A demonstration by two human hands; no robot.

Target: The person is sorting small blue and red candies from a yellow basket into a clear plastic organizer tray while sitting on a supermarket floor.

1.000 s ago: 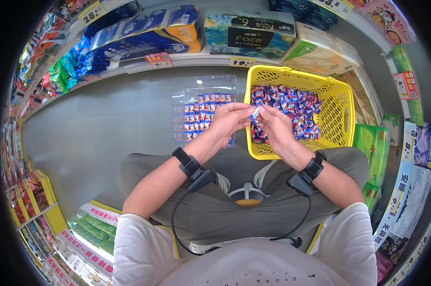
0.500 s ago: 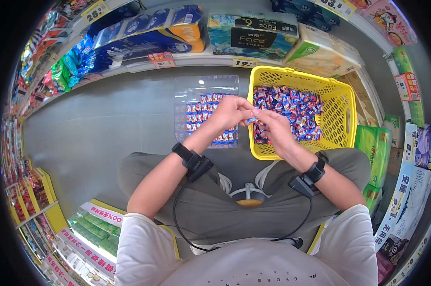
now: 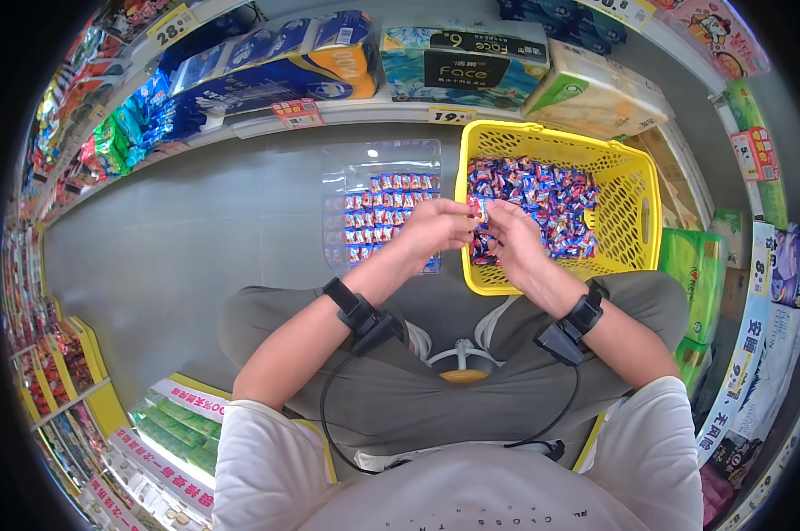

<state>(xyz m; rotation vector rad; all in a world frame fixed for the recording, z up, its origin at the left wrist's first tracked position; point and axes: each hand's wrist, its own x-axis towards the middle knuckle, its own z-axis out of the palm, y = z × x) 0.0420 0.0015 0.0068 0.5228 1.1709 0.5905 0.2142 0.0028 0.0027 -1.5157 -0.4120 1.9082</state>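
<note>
Over the left rim of a yellow basket (image 3: 625,146), both hands meet at one small wrapped candy (image 3: 480,210). My right hand (image 3: 519,241) pinches it from the right. From the other side, the closed fingers of my left hand (image 3: 437,228) grip its left end. Loose wrapped candies (image 3: 541,199) in blue, red and white heap inside the basket. Left of it, a clear plastic tray (image 3: 333,168) holds similar candies (image 3: 378,219) laid in neat rows, partly hidden by my left hand and forearm.
A low shelf with tissue packs (image 3: 463,66) runs behind the basket and tray. Green packs (image 3: 693,274) stand close at the right. My crossed legs (image 3: 355,380) are in front, with black wrist straps (image 3: 364,319) and cables on my arms. A display rack (image 3: 174,425) stands lower left.
The candy between my fingers has turned more upright and shows more of its wrapper. My left hand has moved slightly down, and its fingers have shifted on the candy.
</note>
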